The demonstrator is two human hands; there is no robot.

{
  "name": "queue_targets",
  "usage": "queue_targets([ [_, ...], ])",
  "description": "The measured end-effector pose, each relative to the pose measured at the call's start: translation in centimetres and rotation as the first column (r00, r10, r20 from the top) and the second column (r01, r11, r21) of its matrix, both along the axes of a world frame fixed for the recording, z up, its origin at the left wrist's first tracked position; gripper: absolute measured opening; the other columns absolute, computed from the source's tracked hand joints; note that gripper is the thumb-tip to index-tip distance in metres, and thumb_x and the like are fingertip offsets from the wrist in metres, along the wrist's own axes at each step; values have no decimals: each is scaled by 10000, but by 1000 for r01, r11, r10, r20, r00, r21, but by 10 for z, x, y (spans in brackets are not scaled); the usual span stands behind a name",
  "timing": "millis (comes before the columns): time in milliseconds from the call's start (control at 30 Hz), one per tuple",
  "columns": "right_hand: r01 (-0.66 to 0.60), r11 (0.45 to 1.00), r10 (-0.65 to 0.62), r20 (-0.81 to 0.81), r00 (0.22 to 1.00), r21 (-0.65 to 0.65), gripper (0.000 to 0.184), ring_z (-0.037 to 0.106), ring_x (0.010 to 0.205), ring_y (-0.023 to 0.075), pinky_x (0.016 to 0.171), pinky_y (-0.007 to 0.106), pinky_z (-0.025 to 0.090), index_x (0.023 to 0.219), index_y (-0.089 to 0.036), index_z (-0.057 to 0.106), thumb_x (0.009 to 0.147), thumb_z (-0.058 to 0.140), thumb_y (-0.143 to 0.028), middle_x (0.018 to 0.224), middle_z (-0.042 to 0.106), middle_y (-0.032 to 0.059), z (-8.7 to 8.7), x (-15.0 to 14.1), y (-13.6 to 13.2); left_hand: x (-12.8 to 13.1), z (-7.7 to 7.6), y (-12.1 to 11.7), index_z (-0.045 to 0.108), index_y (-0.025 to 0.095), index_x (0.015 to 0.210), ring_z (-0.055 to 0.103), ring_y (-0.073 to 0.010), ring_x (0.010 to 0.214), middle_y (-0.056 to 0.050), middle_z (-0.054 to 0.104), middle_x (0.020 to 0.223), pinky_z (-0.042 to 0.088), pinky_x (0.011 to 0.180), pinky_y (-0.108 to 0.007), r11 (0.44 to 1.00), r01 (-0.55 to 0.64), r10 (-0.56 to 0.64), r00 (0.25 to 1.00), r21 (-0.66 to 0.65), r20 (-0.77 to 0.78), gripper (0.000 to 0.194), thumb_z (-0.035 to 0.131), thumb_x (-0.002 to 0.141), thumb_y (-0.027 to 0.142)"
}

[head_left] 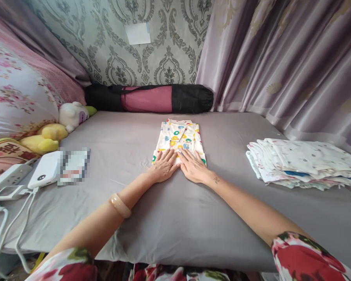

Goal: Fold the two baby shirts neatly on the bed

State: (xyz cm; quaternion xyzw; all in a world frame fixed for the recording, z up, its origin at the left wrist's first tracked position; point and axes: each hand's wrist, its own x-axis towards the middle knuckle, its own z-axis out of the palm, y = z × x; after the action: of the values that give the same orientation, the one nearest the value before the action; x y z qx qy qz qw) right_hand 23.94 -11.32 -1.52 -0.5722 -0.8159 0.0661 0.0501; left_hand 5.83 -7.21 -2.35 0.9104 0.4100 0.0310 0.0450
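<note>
A small white garment (178, 134) with a colourful print of rings and figures lies folded flat on the grey sheet (128, 136). My left hand (163, 166) rests palm down on its near left part, fingers stretched out. Beside it my right hand (193, 166) lies flat on the near right part, fingers spread. The two thumbs meet or nearly meet at the garment's near edge. Neither hand grips anything. The near edge of the garment is partly hidden under the hands.
A stack of folded printed cloths (304, 162) lies at the right. Along the wall rests a pink and black rolled bag (146, 98). At the left are plush toys (73, 116), a white power bank (45, 169), a power strip (10, 179) and cables (20, 222).
</note>
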Motion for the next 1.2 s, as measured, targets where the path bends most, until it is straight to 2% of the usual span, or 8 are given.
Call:
queue_targets([
  [200,0,1000,0,-3,1000,-26,605,108,1500,235,1205,524,63,1556,-125,223,1000,197,-364,1623,149,91,-2,-1,1,-5,-4,4,263,174,1537,151,-287,1495,-121,252,1604,162,1190,-526,999,14,-14,1000,-41,13,647,218,1006,541],
  [300,-4,999,3,-22,1000,-50,608,100,1501,241,1204,528,53,1554,-133,229,1009,194,-398,1624,146,94,-1,1,4,-8,1,7,416,185,1457,262,-304,1456,-152,329,1562,269,1153,-505,998,53,-54,994,19,93,586,332,993,532],
  [467,-26,999,22,-96,995,-48,595,119,1499,223,1204,522,78,1544,-170,264,1012,236,-435,1620,187,95,-2,7,4,-12,6,9,641,202,1123,563,-227,1127,-113,618,1184,449,993,-390,956,232,-259,955,182,143,363,350,1018,393],
  [600,-49,999,50,-142,989,8,553,193,1483,216,1199,524,128,1504,-198,357,1005,324,-433,1588,292,96,-2,9,1,-9,8,8,642,180,966,601,-201,954,-101,648,979,477,881,-340,921,311,-324,946,235,21,375,285,1027,276],
  [733,-43,993,59,-155,986,109,471,328,1430,224,1185,507,214,1436,-198,464,993,385,-335,1522,418,106,-4,13,3,-3,12,13,618,181,900,612,-194,908,-88,656,931,478,847,-317,931,273,-289,957,243,33,343,306,1015,264],
  [867,-52,980,82,-153,985,190,520,458,1345,190,1131,370,364,1390,-139,524,914,322,-78,1416,542,121,-6,30,12,-5,13,19,608,195,922,636,-191,887,-74,673,925,491,804,-300,971,143,-169,977,189,131,345,296,1022,302],
  [1033,-27,980,53,-132,990,197,607,484,1329,193,1123,354,390,1368,-125,557,836,297,10,1407,554,120,-9,55,13,-23,10,20,604,203,1115,604,-232,1126,-97,658,1193,485,960,-359,964,198,-224,965,177,138,248,416,959,241],
  [1200,-70,979,95,-124,988,191,632,430,1374,196,1148,376,370,1401,-108,523,836,276,32,1459,493,130,-20,69,12,-47,5,26,574,206,1271,563,-192,1241,-77,611,1339,466,1040,-335,979,144,-160,981,144,107,496,355,853,52],
])
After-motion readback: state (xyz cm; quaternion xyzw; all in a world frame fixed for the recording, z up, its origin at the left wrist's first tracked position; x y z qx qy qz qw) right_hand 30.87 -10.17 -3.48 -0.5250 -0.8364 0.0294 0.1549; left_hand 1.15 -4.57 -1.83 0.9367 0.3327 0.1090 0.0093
